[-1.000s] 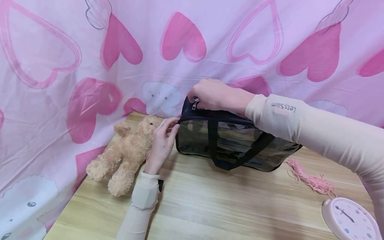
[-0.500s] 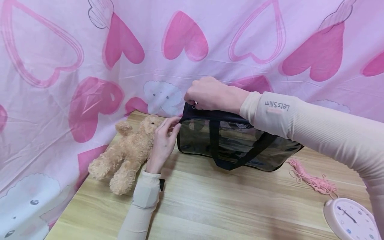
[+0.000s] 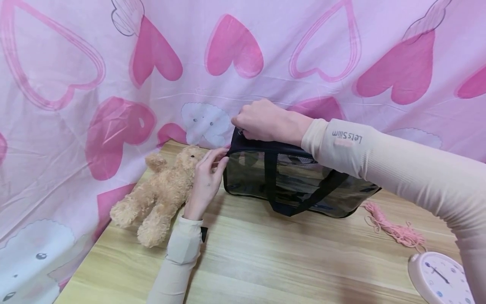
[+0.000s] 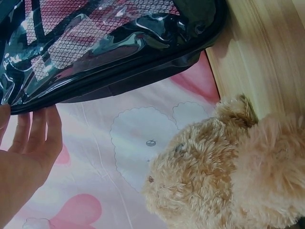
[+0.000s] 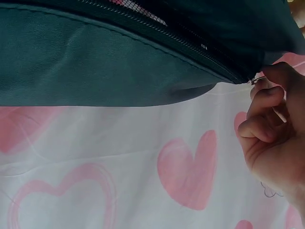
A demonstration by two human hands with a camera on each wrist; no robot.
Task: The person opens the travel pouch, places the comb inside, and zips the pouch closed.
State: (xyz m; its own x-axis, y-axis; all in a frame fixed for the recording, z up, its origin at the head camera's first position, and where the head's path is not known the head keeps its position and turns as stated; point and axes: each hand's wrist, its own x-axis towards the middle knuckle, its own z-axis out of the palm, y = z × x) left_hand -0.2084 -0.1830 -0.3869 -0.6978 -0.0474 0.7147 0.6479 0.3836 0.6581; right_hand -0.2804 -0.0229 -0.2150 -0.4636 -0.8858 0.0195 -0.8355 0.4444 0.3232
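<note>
A black bag with smoky see-through sides [image 3: 247, 173] stands on the wooden table, its strap handle drooping in front. At its upper left corner, my left hand [image 3: 206, 181] pinches the dark edge; in the left wrist view the fingers lie behind that edge and the thumb in front. Over the bag's top reaches my right hand [image 3: 269, 122], fingers curled. The right wrist view shows it pinching the metal zipper pull [image 5: 256, 80] at the end of the zipper [image 5: 190, 47]. Mesh shows through a gap between the zipper's two sides.
A tan teddy bear [image 3: 163, 190] lies beside my left hand. Right of the bag are a bundle of pink cord [image 3: 395, 226] and a round pink clock [image 3: 442, 276]. A pink curtain with hearts [image 3: 233, 46] hangs close behind the table.
My right hand has shifted slightly left along the bag's top and now covers the zipper pull in the head view. The left hand has kept its hold on the corner.
</note>
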